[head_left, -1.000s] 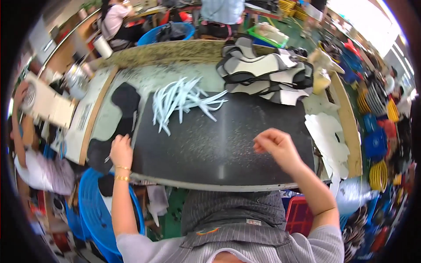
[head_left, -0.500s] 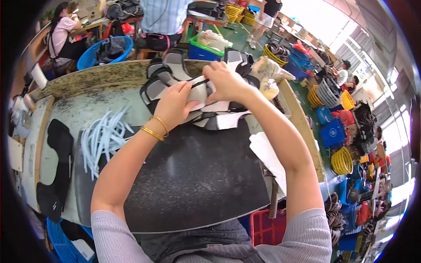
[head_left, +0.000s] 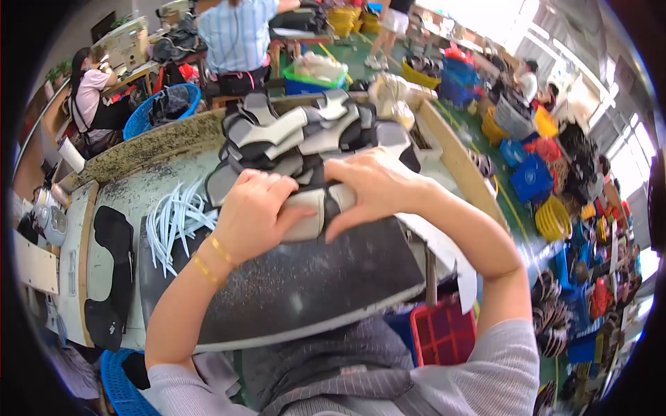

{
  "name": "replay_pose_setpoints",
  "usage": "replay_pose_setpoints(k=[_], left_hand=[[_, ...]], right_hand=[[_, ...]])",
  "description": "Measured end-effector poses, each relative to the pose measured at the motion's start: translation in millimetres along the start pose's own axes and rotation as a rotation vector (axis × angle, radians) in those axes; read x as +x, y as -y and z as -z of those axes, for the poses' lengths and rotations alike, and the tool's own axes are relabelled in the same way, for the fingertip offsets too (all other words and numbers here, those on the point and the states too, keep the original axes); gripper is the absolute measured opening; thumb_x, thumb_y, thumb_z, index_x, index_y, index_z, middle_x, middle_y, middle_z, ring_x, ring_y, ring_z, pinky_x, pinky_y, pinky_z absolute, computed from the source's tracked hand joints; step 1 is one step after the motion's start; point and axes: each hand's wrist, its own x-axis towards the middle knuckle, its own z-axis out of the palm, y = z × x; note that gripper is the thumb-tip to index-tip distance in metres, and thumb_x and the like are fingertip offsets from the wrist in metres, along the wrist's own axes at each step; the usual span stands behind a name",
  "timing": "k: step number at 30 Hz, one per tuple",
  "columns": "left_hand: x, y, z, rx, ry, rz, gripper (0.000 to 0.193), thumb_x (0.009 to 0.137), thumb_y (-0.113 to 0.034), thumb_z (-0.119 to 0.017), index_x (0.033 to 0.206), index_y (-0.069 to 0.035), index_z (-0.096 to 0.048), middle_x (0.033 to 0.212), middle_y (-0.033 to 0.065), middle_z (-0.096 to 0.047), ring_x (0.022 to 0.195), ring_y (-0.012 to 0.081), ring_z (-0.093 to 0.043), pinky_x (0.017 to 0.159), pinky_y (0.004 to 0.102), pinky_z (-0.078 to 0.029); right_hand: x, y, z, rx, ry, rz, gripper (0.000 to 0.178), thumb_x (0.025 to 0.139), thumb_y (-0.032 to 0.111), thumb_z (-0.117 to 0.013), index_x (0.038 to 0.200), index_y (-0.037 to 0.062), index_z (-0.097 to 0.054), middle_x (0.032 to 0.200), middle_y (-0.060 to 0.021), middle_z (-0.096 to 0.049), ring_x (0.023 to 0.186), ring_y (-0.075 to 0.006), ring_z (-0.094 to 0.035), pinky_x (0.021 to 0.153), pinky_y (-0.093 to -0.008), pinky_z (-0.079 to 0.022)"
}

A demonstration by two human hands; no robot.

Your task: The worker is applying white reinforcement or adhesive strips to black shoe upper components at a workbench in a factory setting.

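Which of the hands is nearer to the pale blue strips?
Left. The left hand is close by the right-hand edge of the pale blue strips; the right hand is farther right, beyond the left one, across the light grey piece.

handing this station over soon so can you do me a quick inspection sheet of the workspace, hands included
Surface: pale bench with a raised, dark-stained back rim; a dark board on it, scattered with light specks.
Job's things: a light grey and black piece between the hands; a pile of grey, black and white pieces behind it.
Clutter: pale blue strips heaped at left; a black cutout farther left; a white sheet at right.
Hands: left hand and right hand both grip the piece.
Cables: nothing seen on the bench.
Surroundings: red crate below the near edge; blue basket and a person in a striped shirt beyond the bench.
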Motion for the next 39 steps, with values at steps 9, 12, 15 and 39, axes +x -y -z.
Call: replay_pose_setpoints(k=[9,12,15,39], left_hand=[[-127.3,-20.1,-13.0,-0.048,0.661,0.445,0.031,0.089,-0.035,-0.066,0.086,-0.006,-0.059,0.069,0.0146,-0.061,0.07,0.0389,-0.06,0.068,0.0451,-0.047],[-105.4,-26.7,-2.7,-0.043,0.498,0.356,0.038,0.083,-0.026,-0.072,0.109,-0.002,-0.059,0.105,0.0145,-0.061,0.093,0.033,-0.057,0.083,0.0436,-0.043],[-60.8,-40.6,-17.6,-0.11,0.337,0.229,0.041,0.079,-0.013,-0.074,0.116,-0.001,-0.059,0.109,0.0169,-0.06,0.102,0.0361,-0.057,0.088,0.0415,-0.046],[43.6,-90.8,-224.3,-0.269,0.491,-0.192,0.023,0.087,-0.02,-0.065,0.097,0.0,-0.064,0.111,0.0123,-0.066,0.107,0.0297,-0.061,0.094,0.0369,-0.049]], right_hand=[[-108.1,61.0,-100.1,0.068,-0.255,0.139,0.052,0.078,0.037,-0.074,0.116,0.0066,-0.059,0.115,-0.0132,-0.055,0.106,-0.03,-0.055,0.091,-0.0409,-0.048],[-155.9,38.9,-99.0,0.095,-0.327,-0.198,0.033,0.076,0.021,-0.077,0.101,0.0056,-0.063,0.1,-0.0103,-0.062,0.092,-0.0295,-0.061,0.082,-0.0392,-0.052],[-203.3,-15.6,-98.7,-0.119,-0.241,-0.608,0.019,0.085,0.018,-0.068,0.099,0.0063,-0.064,0.094,-0.0107,-0.063,0.09,-0.0302,-0.062,0.078,-0.0386,-0.052],[-211.4,-73.8,-103.3,-0.053,-0.127,-0.625,0.018,0.082,0.015,-0.059,0.072,0.0017,-0.066,0.07,-0.0181,-0.065,0.066,-0.0358,-0.067,0.063,-0.0418,-0.054]])
